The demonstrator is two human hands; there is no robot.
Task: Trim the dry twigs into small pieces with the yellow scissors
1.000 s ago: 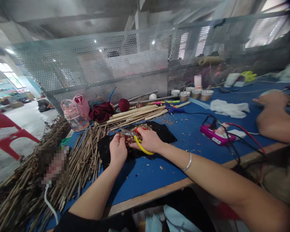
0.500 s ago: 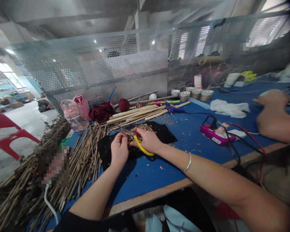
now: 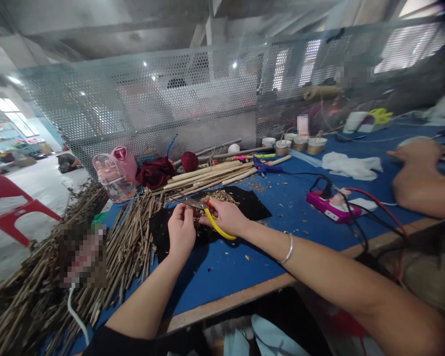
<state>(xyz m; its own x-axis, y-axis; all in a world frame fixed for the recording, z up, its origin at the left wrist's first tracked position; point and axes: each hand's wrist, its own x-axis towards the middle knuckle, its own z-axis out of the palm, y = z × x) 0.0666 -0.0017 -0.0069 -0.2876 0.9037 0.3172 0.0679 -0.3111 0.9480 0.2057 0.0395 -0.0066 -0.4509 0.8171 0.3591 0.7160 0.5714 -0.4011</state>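
My right hand [image 3: 228,217] is closed round the yellow handles of a pair of scissors [image 3: 219,228], whose metal blades point left above the black cloth. Close by, my left hand [image 3: 181,231] is closed in a pinch just below the blades. What its fingers hold is too small and too hidden to make out. Small dry plant clippings [image 3: 222,197] are heaped on the black cloth [image 3: 255,203], right behind my hands.
A bundle of dry stalks [image 3: 128,247] covers the left of the blue table [image 3: 222,282]. Pale sticks [image 3: 207,174] and a blue glue gun [image 3: 267,168] lie behind the cloth. A purple power strip [image 3: 332,207] with cords is at right, near another person's arm [image 3: 422,183].
My left hand has shifted very slightly left beside the blades. My right hand and the scissors stay almost where they were.
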